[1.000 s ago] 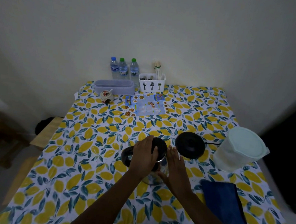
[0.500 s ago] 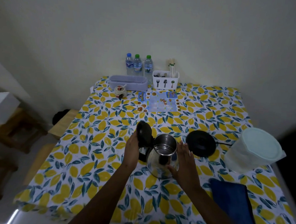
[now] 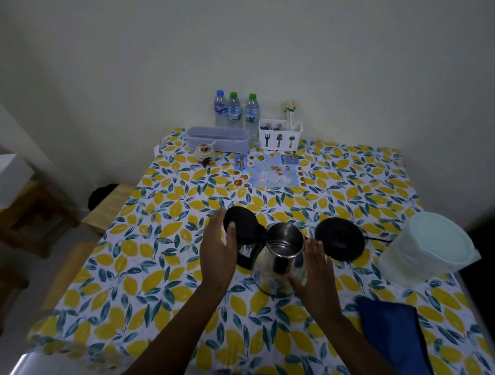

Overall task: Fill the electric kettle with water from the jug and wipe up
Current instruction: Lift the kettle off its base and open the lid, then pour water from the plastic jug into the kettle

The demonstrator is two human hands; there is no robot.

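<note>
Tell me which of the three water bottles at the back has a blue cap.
The leftmost bottle, nearest the wall corner; the middle bottle and right bottle both have green caps.

We see tablecloth (image 3: 161,257): white, yellow lemons, teal leaves. Kettle (image 3: 279,264): shiny steel, black lid (image 3: 239,224). Kettle base (image 3: 340,239): black. Jug (image 3: 427,253): translucent, pale mint lid. Cloth (image 3: 396,341): dark blue. Bottles (image 3: 235,111): one blue cap, two green.

Centre of frame crowded: kettle (image 3: 279,264) flanked by both hands, black base (image 3: 339,242) just right. Jug (image 3: 427,253) blocks right edge (blue cloth (image 3: 396,341) below). Lower-left tablecloth (image 3: 119,281) open.
</note>
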